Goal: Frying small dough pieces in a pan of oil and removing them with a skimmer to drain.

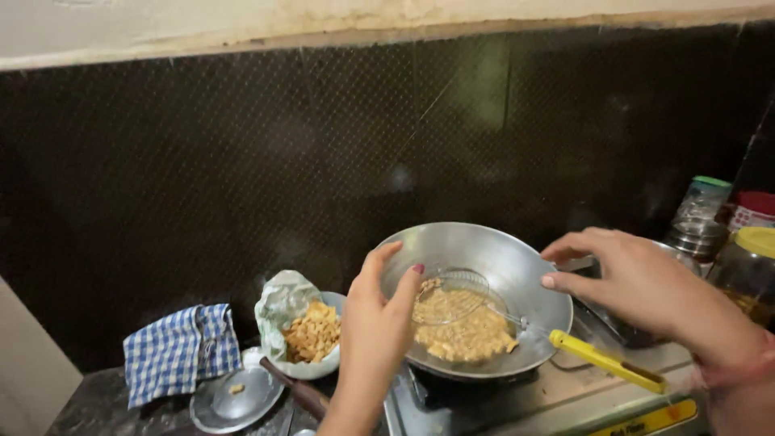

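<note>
A steel wok (pixel 508 258) sits on the stove and holds small golden pieces frying in oil. A wire skimmer (pixel 454 292) with a yellow handle (pixel 607 362) rests in the wok, its basket over the food. My left hand (pixel 378 323) hovers at the wok's near left rim, fingers apart, holding nothing. My right hand (pixel 638 282) hovers over the wok's right rim above the skimmer's shaft, fingers spread and empty. Neither hand touches the skimmer.
Left of the wok, a bowl lined with paper (pixel 300 323) holds fried pieces. A blue checked cloth (pixel 179 349), a steel lid (pixel 236 397) and a wooden handle (pixel 297 389) lie on the dark counter. Jars (pixel 751 262) stand at the right against the dark tiled wall.
</note>
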